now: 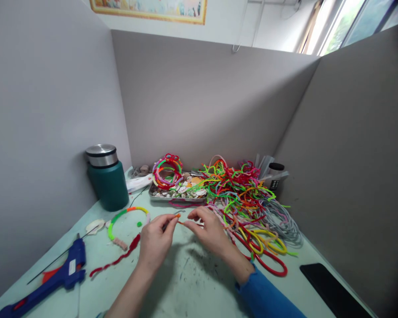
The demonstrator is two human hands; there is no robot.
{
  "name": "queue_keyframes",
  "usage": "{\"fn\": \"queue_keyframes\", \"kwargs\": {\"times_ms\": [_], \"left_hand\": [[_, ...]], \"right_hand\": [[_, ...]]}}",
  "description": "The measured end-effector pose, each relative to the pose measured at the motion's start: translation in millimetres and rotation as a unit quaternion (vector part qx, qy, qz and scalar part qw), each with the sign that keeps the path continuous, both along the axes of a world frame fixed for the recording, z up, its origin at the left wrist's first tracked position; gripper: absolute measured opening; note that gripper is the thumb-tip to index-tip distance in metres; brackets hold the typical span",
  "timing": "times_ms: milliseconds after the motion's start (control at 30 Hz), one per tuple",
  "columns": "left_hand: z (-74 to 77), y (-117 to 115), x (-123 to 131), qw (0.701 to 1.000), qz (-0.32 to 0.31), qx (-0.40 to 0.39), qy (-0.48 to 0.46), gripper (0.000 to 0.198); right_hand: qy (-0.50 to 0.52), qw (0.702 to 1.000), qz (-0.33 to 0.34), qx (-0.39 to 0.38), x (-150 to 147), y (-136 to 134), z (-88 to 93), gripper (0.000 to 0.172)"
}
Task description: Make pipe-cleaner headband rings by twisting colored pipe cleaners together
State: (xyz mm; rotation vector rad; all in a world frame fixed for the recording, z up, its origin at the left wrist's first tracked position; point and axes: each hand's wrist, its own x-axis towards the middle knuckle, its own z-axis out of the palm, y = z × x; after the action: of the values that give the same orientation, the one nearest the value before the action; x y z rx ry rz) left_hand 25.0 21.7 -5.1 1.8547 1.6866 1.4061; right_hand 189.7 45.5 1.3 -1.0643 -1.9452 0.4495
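Observation:
My left hand (156, 238) pinches a short orange pipe cleaner (178, 216) between thumb and forefinger, above the middle of the table. Close to its right, my right hand (209, 230) has curled fingers, with its thumb tip at the thin orange end; part of that grip is hidden. Left of my hands lies an open ring (128, 210) wrapped in green, orange, yellow, lilac and pink sections. A twisted red pipe cleaner (119, 258) rests beside my left wrist, and a small green dot (139, 224) lies near the ring.
A blue glue gun (69, 269) and a green flask (109, 181) stand on the left. Behind my hands are a metal tray (177, 198) of small pieces, stacked colourful rings (168, 171) and heaped pipe cleaners (235, 185). A black phone-like slab (331, 289) lies right; grey partitions enclose the table.

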Motion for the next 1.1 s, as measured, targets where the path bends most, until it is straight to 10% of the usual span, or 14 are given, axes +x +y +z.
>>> {"fn": "queue_keyframes", "kwargs": {"times_ms": [133, 300, 467, 700, 1100], "left_hand": [[1.1, -1, -1, 1.000, 0.024, 0.015, -0.009, 0.023], [0.6, -1, -1, 0.998, 0.042, 0.038, -0.034, 0.022], [-0.7, -1, -1, 0.997, 0.052, 0.036, -0.044, 0.023], [-2.3, 0, -1, 0.997, 0.055, 0.035, -0.046, 0.023], [-4.5, 0, 1, 0.999, -0.003, 0.050, 0.012, 0.019]], "right_hand": [[0.017, 0.999, -0.017, 0.037, -1, -7, 9.1, 0.027], [-0.019, 0.977, 0.109, -0.183, -7, -9, -1.6, 0.037], [0.152, 0.900, 0.104, -0.396, -11, -1, -11.6, 0.036], [0.483, 0.757, 0.142, -0.416, -9, 7, -6.6, 0.032], [0.358, 0.905, 0.035, -0.229, -11, 6, -1.6, 0.025]]}}
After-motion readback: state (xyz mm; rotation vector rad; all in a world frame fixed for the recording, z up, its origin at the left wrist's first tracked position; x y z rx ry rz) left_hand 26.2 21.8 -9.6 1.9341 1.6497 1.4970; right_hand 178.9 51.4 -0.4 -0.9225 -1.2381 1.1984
